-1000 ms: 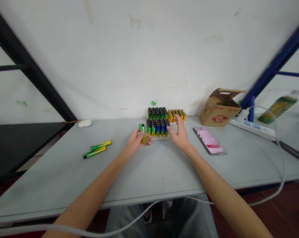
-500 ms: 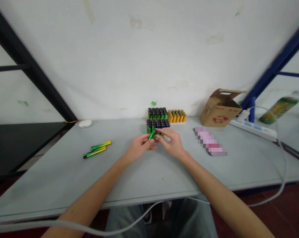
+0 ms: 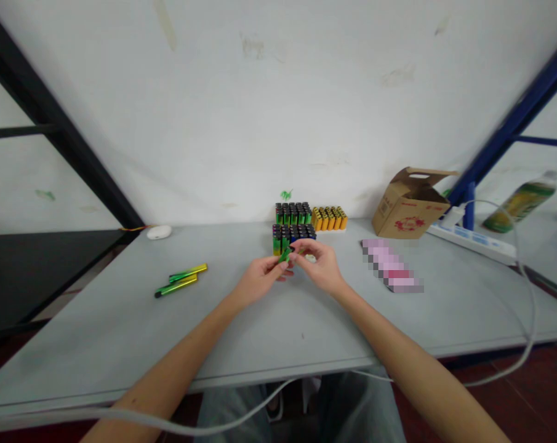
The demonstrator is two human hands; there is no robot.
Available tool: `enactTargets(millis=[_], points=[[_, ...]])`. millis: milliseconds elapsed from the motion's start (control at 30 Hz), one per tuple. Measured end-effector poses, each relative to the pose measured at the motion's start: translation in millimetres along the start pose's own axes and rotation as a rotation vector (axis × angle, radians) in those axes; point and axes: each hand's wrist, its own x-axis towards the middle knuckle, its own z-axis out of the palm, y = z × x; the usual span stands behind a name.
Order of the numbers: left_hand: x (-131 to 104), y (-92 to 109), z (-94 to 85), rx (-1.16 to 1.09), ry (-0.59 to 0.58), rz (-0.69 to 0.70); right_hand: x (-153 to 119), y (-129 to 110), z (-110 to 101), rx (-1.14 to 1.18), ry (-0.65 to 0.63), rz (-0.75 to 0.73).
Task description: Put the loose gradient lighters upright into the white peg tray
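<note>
My left hand is closed on a small shiny green tube in the middle of the table. The fingers of my right hand pinch the tube's dark upper end. Just behind my hands stands a block of tubes with green and blue bodies and dark tops. Another block of green tubes with black tops is behind it, against the wall. Yellow tubes stand in rows at its right. Two green and yellow tubes lie on the table at the left.
A white case lies at the back left. An open cardboard box, a blurred pink object and a white power strip are on the right. A cable hangs across the table's front edge.
The green tube has tilted and shows less of its length between my hands. My right fingers have shifted slightly at its end. The rest looks the same apart from a slight camera shift.
</note>
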Motion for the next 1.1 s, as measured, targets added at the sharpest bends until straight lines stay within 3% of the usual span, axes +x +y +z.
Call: enactTargets(millis=[233, 400, 700, 1100], points=[[3, 2, -4.6, 0.094, 0.205, -0.007, 12, -1, -32, -0.272, 0.120, -0.142], [4, 6, -12.8, 0.155, 0.274, -0.010, 16, 7, -51, -0.484, 0.083, -0.226], [4, 7, -13.4, 0.199, 0.289, -0.033, 16, 11, -56, -0.608, -0.021, -0.194], [3, 6, -13.9, 0.231, 0.275, -0.008, 17, 11, -60, -0.620, -0.022, -0.182]])
